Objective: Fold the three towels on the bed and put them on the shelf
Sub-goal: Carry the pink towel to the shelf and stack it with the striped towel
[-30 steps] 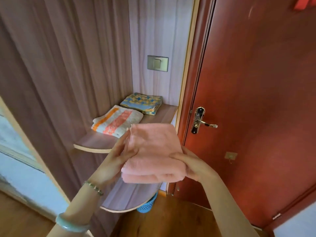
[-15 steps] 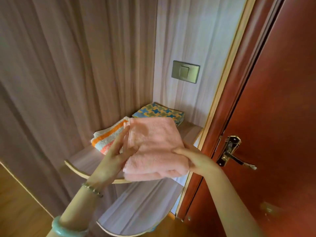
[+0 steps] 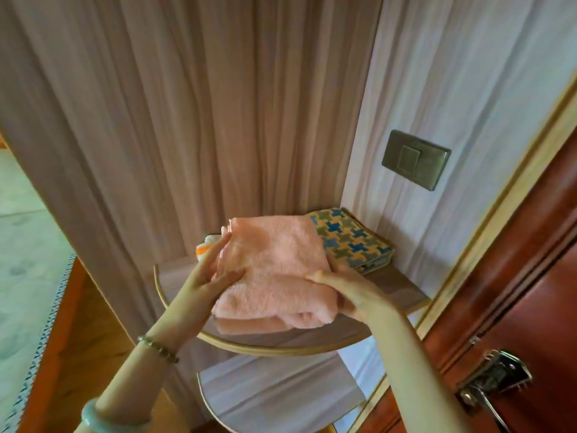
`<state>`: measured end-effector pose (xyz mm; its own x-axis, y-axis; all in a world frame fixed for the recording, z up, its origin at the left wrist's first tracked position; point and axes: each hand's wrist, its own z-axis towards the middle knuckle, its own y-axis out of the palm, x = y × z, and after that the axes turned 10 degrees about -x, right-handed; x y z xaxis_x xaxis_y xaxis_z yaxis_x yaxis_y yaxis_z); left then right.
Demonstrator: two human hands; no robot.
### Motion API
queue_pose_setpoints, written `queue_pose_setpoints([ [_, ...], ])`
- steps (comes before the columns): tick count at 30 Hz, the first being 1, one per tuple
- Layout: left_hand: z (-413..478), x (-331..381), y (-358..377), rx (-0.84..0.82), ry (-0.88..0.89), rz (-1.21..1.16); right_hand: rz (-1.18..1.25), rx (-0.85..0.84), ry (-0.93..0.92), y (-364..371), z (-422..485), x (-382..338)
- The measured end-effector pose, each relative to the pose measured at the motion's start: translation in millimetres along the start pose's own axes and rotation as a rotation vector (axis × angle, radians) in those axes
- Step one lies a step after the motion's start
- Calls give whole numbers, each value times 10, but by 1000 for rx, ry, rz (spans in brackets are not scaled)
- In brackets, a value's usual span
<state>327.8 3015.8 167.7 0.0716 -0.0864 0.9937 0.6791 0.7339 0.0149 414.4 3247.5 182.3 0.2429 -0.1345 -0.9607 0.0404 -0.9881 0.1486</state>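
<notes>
The left hand (image 3: 203, 282) and right hand (image 3: 352, 295) each pinch the folded pink towel (image 3: 274, 270) above the shelf (image 3: 281, 350); best lower it flat, squared on the striped towel (image 3: 204, 246).

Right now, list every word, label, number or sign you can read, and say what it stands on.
None: no text can be read.
The folded pink terry towel, the blue-and-yellow cross-patterned towel, the grey metal wall switch plate and the red wooden door show no writing.
</notes>
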Motion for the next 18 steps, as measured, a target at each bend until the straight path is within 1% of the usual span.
queue_pose_setpoints([
  [3, -70, -111, 123, -9, -72, 33, -78, -56, 65, -110, -82, 50],
  [6, -113, -217, 195, -11, -182, 103, -129, -19, 134, -212, -110, 142],
  [9, -117, -273, 175, -6, -257, 267, -251, 28, 188, -238, -114, 228],
  [11, -92, -273, 94, 14, -274, 365, -309, 54, 196, -231, -126, 226],
  [13, -41, -249, -33, 112, -264, 424, -346, 75, 183, -246, -131, 224],
  [15, 25, -236, -178, 268, -267, 406, -400, 104, 172, -266, -137, 225],
  [17, 129, -233, -325, 412, -328, 378, -474, 174, 144, -257, -148, 191],
  [18, 196, -274, -453, 445, -371, 342, -501, 224, 113, -245, -146, 168],
])
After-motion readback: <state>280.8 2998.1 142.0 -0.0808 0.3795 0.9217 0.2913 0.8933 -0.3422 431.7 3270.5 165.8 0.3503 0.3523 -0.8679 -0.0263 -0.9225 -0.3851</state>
